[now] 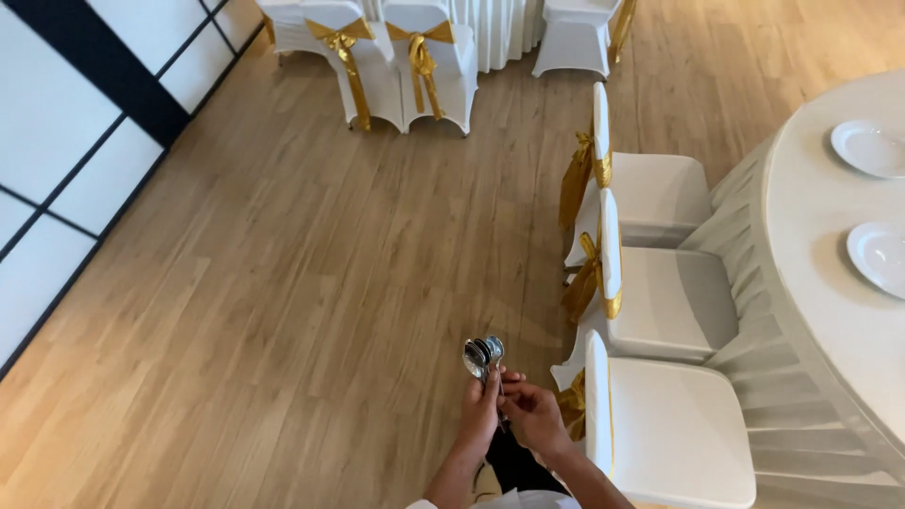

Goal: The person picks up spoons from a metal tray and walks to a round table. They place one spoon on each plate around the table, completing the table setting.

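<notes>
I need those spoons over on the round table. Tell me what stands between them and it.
The spoons are held in the left hand, with the right hand touching their handles. Between them and the round table stands a row of white covered chairs with gold sashes, pushed against its skirt.

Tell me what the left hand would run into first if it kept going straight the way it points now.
Probably nothing soon. The left hand holds a bunch of spoons pointing up-frame over bare wooden floor; the covered chairs stand far ahead, though depth is unclear.

Wood floor (pixel 283 283) bears covered chairs (pixel 660 302); round table (pixel 811 236) bears plates (pixel 867 148).
</notes>
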